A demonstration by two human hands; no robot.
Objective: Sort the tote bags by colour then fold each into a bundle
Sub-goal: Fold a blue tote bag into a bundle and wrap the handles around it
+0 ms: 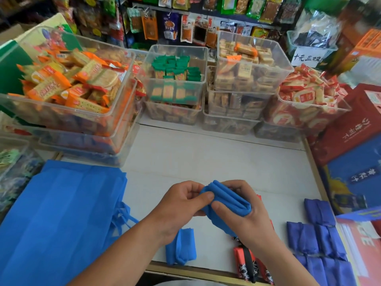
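Stack of flat light-blue totes (59, 213) lies left on the table (216, 157); dark-blue bundles (317, 234) right. Both hands, left hand (181, 205) and right hand (245, 211), grip a folded light-blue tote (228, 201) mid-air, centre. Folding step; next probably tuck, then set by finished bundle (181, 246).

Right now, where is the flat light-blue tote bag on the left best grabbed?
By its handle loops, coming from the right. The flat light-blue tote bag lies spread out, and the loops poke past its right edge toward the left hand, probably the only part fingers can hook easily.
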